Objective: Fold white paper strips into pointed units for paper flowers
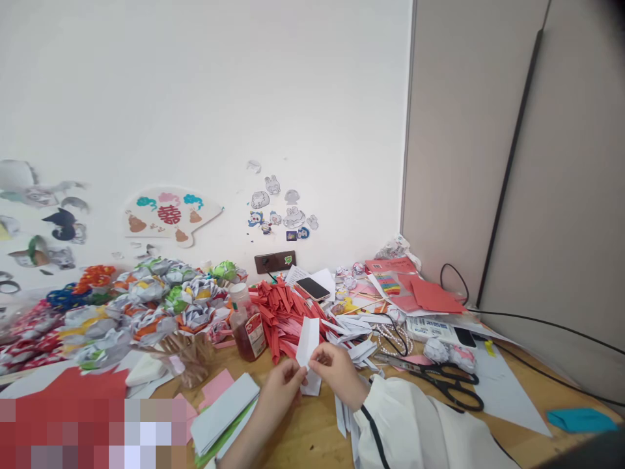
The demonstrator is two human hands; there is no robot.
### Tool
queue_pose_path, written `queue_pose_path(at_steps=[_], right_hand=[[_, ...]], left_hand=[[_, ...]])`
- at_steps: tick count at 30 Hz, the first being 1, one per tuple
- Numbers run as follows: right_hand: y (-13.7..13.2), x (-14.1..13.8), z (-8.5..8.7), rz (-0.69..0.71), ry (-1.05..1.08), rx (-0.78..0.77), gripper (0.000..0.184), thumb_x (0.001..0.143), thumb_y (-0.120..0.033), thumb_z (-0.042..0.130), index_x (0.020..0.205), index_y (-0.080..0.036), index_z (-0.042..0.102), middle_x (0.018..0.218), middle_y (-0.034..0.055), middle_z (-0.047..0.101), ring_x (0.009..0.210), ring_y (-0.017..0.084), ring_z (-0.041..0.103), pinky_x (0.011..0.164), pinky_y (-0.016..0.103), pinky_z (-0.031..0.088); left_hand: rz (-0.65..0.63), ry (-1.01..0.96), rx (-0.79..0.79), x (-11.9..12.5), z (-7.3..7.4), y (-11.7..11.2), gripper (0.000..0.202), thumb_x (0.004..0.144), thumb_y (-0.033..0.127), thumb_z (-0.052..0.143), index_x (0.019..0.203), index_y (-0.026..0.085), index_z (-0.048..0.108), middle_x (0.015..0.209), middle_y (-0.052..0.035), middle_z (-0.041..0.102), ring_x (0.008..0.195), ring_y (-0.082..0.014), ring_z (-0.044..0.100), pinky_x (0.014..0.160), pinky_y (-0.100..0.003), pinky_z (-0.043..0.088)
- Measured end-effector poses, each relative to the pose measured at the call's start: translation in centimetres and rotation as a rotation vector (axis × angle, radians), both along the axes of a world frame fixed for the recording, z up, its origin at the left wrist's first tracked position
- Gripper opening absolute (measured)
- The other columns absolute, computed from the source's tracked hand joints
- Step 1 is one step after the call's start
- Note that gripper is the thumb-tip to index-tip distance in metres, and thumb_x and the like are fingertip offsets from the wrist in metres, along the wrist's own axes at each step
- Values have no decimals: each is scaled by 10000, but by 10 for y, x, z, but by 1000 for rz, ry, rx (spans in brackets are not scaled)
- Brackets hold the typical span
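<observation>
My left hand (283,389) and my right hand (338,371) meet over the wooden table (307,436), both pinching a folded white paper strip (307,340) that stands upright between them. The right arm wears a white sleeve (420,423). Behind the strip lies a heap of folded red paper pieces (280,312), and a pile of folded white pieces (354,332) lies to its right. A stack of white paper sheets (224,413) rests just left of my left hand.
Paper flowers (156,299) crowd the left. A red-liquid bottle (247,326) stands by them. Black scissors (446,381), a phone (313,288), red sheets (430,294), a teal paper (581,419) and black cables (537,319) lie right. The wall holds stickers.
</observation>
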State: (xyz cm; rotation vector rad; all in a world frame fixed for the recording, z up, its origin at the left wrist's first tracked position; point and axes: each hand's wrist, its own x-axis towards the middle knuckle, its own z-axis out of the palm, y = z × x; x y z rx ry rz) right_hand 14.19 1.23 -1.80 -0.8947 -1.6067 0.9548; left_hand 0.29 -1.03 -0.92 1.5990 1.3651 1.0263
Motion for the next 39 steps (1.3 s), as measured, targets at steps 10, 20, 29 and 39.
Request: queue_pose_path(at_steps=[10,20,29,39], right_hand=[[-1,-3,-4,-36,1,4,47,639,-142,535,681,-165,531,567,-44,479,525,94,464,511,202,376],[2,-2,-7,36,28,-24,78,702,-164,478,764,-178,522,554,-57,451,526,99,520,523,210,411],[-4,0,-2,105,-63,31,163,704,-130,471,853,-193,496,543,-71,441,568,110,554,533,211,413],[-2,-1,-12,128,-84,-16,225,689,-122,457,902,-196,452,541,-71,484,485,96,509,459,191,376]], left_hand=[[-5,-37,-18,7,1,-5,268,696,414,458,550,195,401,417,71,444,360,-105,427,403,-222,306],[-31,-77,-9,5,-2,-3,290,687,459,457,604,187,404,467,72,455,357,-89,418,385,-216,298],[20,-158,-123,5,-2,-3,322,642,507,471,601,200,380,435,87,426,330,-90,434,340,-203,302],[-28,-110,-49,3,-10,3,326,668,494,462,613,173,441,441,74,430,351,-84,409,369,-210,311]])
